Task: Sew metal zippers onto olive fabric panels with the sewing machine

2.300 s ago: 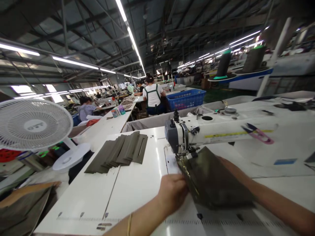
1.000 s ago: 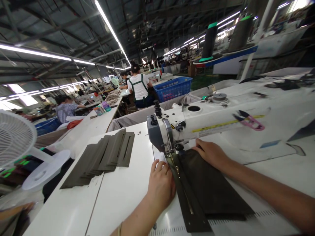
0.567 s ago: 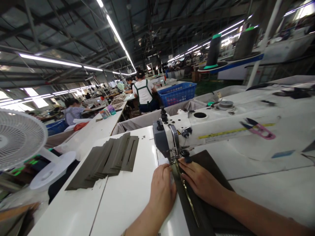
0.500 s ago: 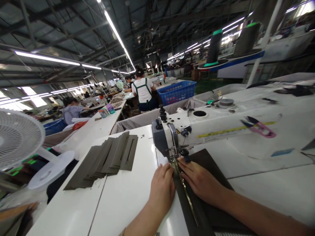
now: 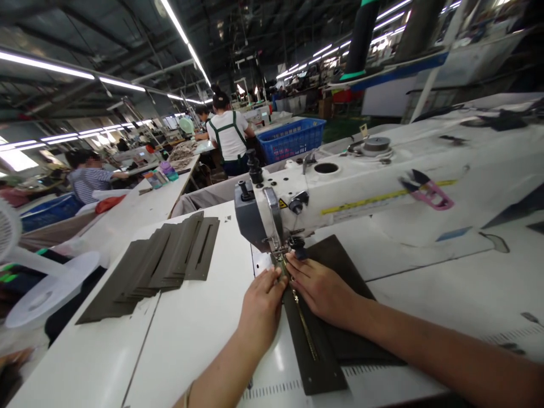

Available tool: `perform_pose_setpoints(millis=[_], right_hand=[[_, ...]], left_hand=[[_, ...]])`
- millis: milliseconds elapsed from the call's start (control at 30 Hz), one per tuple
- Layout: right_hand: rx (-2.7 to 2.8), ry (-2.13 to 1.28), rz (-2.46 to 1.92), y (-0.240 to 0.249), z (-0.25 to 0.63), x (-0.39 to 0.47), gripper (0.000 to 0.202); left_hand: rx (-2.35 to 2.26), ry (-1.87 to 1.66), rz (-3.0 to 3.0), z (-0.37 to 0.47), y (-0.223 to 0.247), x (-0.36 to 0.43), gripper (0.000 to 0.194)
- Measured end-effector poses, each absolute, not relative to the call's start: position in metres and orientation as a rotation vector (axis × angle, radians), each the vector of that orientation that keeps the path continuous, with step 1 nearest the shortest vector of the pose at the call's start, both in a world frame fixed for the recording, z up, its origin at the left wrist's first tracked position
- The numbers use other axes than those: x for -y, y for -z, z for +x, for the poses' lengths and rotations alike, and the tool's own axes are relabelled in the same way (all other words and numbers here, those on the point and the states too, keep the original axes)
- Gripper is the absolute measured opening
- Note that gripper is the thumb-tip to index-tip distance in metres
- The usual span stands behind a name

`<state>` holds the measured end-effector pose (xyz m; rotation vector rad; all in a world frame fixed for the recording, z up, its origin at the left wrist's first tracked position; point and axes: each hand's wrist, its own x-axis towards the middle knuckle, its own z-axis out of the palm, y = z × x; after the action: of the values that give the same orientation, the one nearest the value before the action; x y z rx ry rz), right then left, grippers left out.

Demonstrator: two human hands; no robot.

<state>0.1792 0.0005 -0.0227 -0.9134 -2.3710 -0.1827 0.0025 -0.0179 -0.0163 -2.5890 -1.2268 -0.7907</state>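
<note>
A dark olive fabric piece (image 5: 340,266) with a zipper strip (image 5: 310,351) lies on the white table under the needle of a white sewing machine (image 5: 340,192). My left hand (image 5: 260,309) presses flat on the left edge of the strip, fingertips just short of the presser foot (image 5: 278,252). On the other side of the zipper, my right hand (image 5: 321,290) lies flat on the fabric, its fingers also pointing at the foot. Both hands hold the cloth down rather than grasp it.
A fanned stack of olive fabric pieces (image 5: 157,263) lies to the left on the table. Pink thread snips (image 5: 427,190) rest on the machine arm. A white fan base (image 5: 42,292) stands at the far left. Other workers sit further back beside a blue crate (image 5: 291,139).
My right hand came from behind the machine onto the fabric beside the zipper. Both hands have slid closer to the presser foot. The view has tilted down and shifted.
</note>
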Motion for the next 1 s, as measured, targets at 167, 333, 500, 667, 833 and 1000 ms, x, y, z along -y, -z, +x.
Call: perform_pose_setpoints(millis=[167, 333, 500, 667, 833, 1000], right_hand=[[2.441, 0.171, -0.918, 0.022, 0.182, -0.004, 0.037], [2.436, 0.166, -0.932, 0.022, 0.183, -0.005, 0.036], [2.436, 0.198, -0.932, 0.021, 0.183, -0.005, 0.036], [2.432, 0.212, -0.892, 0.024, 0.183, -0.011, 0.035], [2.368, 0.05, -0.794, 0.021, 0.187, -0.019, 0.028], [2.373, -0.235, -0.843, 0.008, 0.192, -0.012, 0.012]], left_hand=[[1.023, 0.742, -2.723, 0.001, 0.011, 0.01, 0.025], [0.966, 0.727, -2.726, 0.001, 0.01, 0.006, 0.024], [0.983, 0.713, -2.725, 0.001, 0.008, 0.006, 0.024], [1.058, 0.683, -2.74, 0.004, 0.007, 0.004, 0.023], [1.141, 0.67, -2.706, 0.005, 0.008, 0.002, 0.021], [1.125, 0.674, -2.689, 0.002, 0.006, 0.003, 0.018]])
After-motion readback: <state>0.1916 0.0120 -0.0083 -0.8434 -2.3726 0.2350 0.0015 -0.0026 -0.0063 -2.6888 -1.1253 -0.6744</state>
